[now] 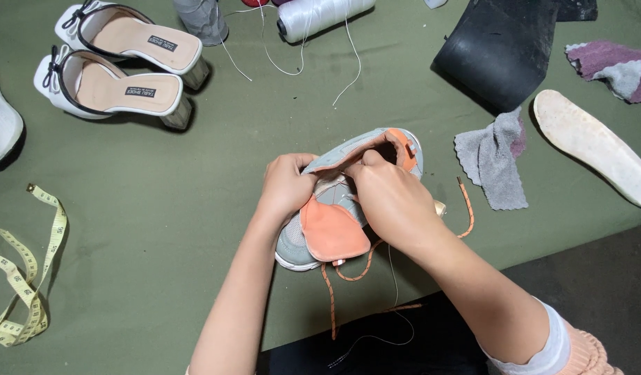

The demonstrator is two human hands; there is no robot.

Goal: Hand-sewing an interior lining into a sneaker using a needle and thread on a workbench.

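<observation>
— Nearest the camera, at the table's front edge, what are the two hands doing?

— Both are on a grey sneaker (348,201) with orange lining, lying near the front of the green table cover (195,194). The left hand (287,186) has its fingers curled over the collar edge, gripping it, which looks like a way to keep the opening spread. The right hand (390,198) is bent over the opening with its fingertips pinched close together inside the collar; what they pinch is hidden, so I cannot tell.

— And the orange flap?

— That is the tongue (332,232), folded out toward the person, probably so the inside stays reachable. The orange laces (348,274) hang loose below it, and a thin thread (393,305) trails off the table edge.

— What lies further out?

— To the right, a grey cloth scrap (497,163) and a pale insole (598,146), well apart from the sneaker. To the left, a yellow measuring tape (28,278) lies in loose loops. At the far side stand a pair of white heeled mules (119,66), a spool of white thread (320,14) with its end straying over the cover, and a black rubber sheet (504,48) beside some purple and grey fabric scraps (612,69).

— And the room?

— Little shows: the olive cover fills the view, with a dark floor (598,278) at lower right.
</observation>
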